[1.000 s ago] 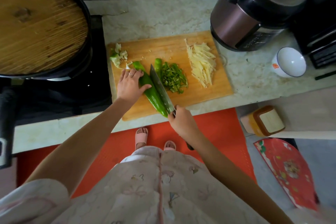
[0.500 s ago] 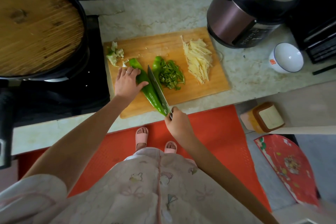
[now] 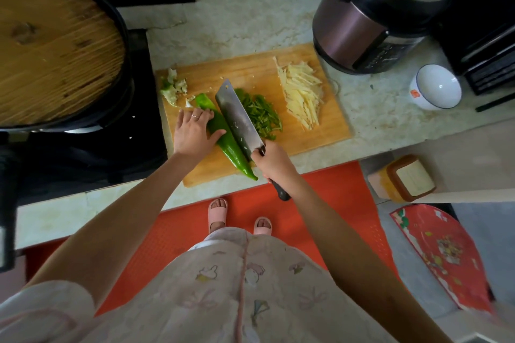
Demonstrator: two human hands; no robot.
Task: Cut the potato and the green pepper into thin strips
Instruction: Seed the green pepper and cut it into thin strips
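A long green pepper (image 3: pixel 227 143) lies lengthwise on the wooden cutting board (image 3: pixel 306 142). My left hand (image 3: pixel 193 133) rests flat on the pepper's left side with straight fingers. My right hand (image 3: pixel 274 163) grips the black handle of a cleaver (image 3: pixel 238 117), whose broad blade lies tilted against the pepper's right side. Behind the blade sits a heap of green pepper strips (image 3: pixel 263 114). A pile of pale potato strips (image 3: pixel 302 95) is at the board's right end. Pepper core scraps (image 3: pixel 173 86) lie at the far left corner.
A large black pan with a wooden lid (image 3: pixel 55 47) stands on the stove to the left. A rice cooker (image 3: pixel 370 17) and a white bowl (image 3: pixel 434 86) stand right of the board on the marble counter. A yellow container (image 3: pixel 401 178) sits lower right.
The cleaver blade has tipped over from edge-down to lying broad side up against the pepper. My left hand keeps its place on the pepper.
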